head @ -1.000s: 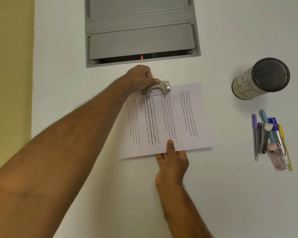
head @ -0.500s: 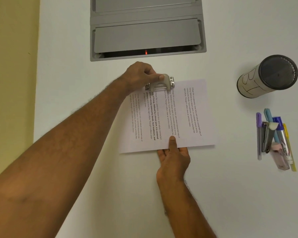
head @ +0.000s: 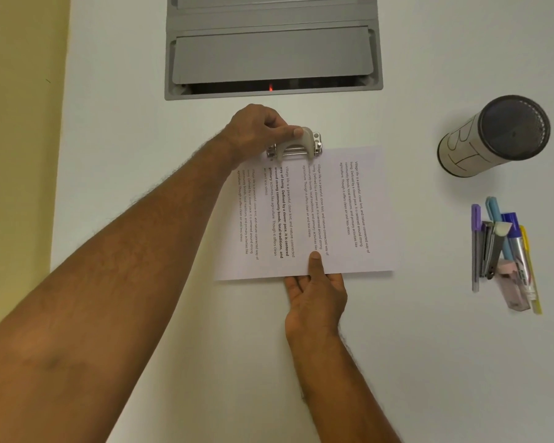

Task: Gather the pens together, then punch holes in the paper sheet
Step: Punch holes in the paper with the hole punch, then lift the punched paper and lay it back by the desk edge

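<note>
A printed paper sheet (head: pixel 339 225) lies flat in the middle of the white table (head: pixel 429 362). A small metal hole punch (head: pixel 296 146) sits over the sheet's far edge, and my left hand (head: pixel 256 129) grips its lever from the left. My right hand (head: pixel 315 292) pinches the sheet's near edge, thumb on top and fingers hidden under the paper. Several pens (head: pixel 506 247) lie bunched side by side at the right, in purple, light blue, dark blue and yellow.
A cylindrical pen holder (head: pixel 493 135) with a paper wrap lies on its side at the far right. A stapler (head: pixel 493 247) and a pink eraser (head: pixel 512 286) rest among the pens. A grey hatch (head: pixel 272 46) with a red light is set into the table behind the sheet.
My left hand has closed further over the punch's lever, thumb stretched along its top. The sheet and my right hand stay in place; the camera has shifted slightly.
</note>
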